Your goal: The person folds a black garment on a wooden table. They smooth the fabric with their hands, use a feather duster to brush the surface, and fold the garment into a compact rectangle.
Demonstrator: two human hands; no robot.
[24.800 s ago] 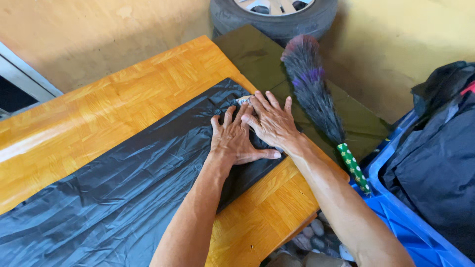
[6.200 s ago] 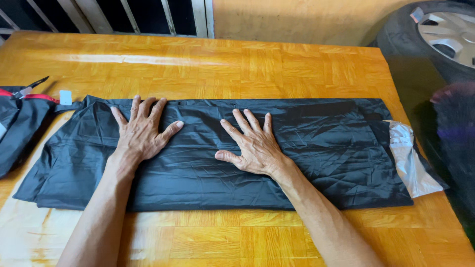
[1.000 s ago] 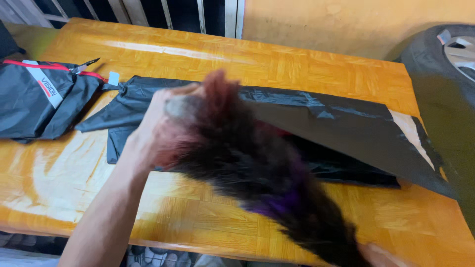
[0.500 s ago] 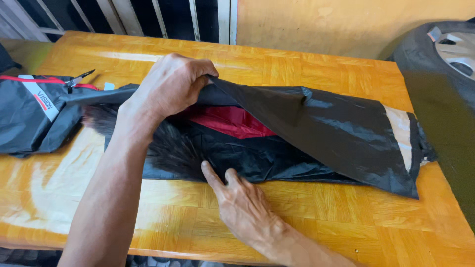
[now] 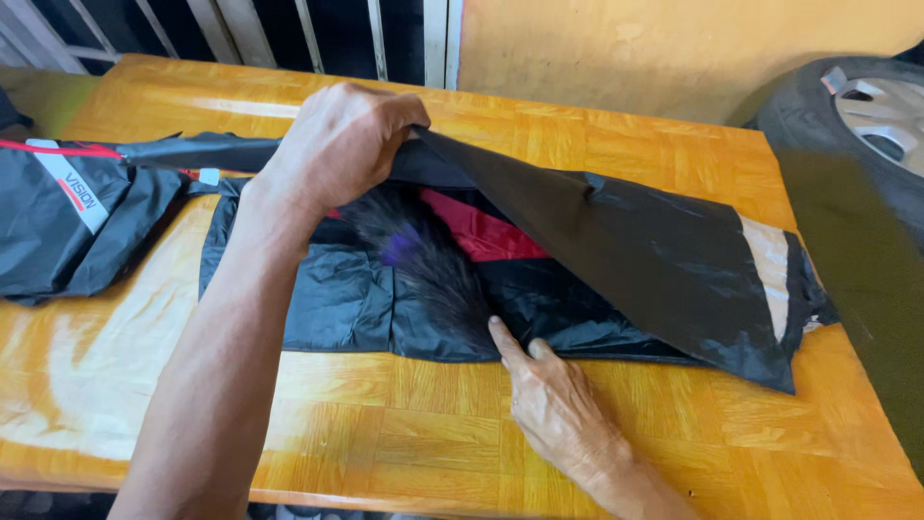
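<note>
Left hand is closed around a pinch of the upper layer of the black bag, and this layer is lifted like a flap near the far edge of the surface. Right hand is laid flat and open at the near edge of the bag, with the forefinger stretched onto the lower layer; nothing is gripped by it. A dark feather duster is seen inside the opening, beside a red lining. The bag is judged to be thin, light, soft and rather slippery, so it is best taken by its free edge while the lower layer is pressed down. A second black bag is lying at the left edge, and a car tyre is standing past the right edge.
</note>
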